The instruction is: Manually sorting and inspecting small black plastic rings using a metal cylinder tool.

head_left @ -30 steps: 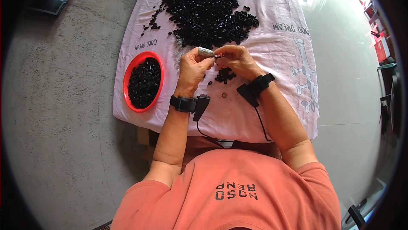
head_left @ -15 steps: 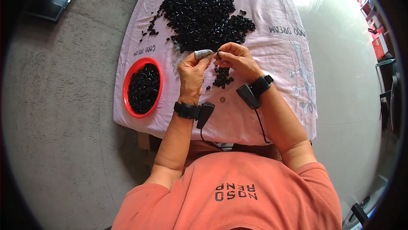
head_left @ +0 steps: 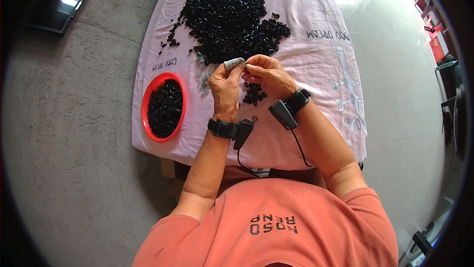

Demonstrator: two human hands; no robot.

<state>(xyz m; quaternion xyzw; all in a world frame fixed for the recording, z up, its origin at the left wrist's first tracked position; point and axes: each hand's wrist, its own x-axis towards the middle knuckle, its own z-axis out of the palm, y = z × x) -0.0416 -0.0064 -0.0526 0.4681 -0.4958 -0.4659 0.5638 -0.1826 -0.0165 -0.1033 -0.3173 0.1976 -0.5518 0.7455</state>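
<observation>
My left hand (head_left: pixel 225 85) is closed in a pinch above the table, with a grey wrapping (head_left: pixel 234 63) around its index finger. My right hand (head_left: pixel 270 75) pinches too, and its fingertips meet those of the left. A tiny dark bit shows between the fingertips, too small to name. Just beyond my hands lies a big heap of small black pieces (head_left: pixel 227 22), glossy and tube-like. Under my right hand sits a smaller cluster of black pieces (head_left: pixel 254 94), partly hidden by the fingers.
At the left stands a red-rimmed bowl (head_left: pixel 144 111) filled with black pieces (head_left: pixel 165 106). A pale pink printed cloth (head_left: pixel 311 133) covers the table. Black devices (head_left: pixel 244 131) with cables are strapped to both wrists. A small ring (head_left: pixel 254 118) lies on the cloth.
My fingertips have drawn closer together, and the dark bit beside my right fingers shows less now. The whole view has shifted slightly. The bowl and heap keep their places on the cloth.
</observation>
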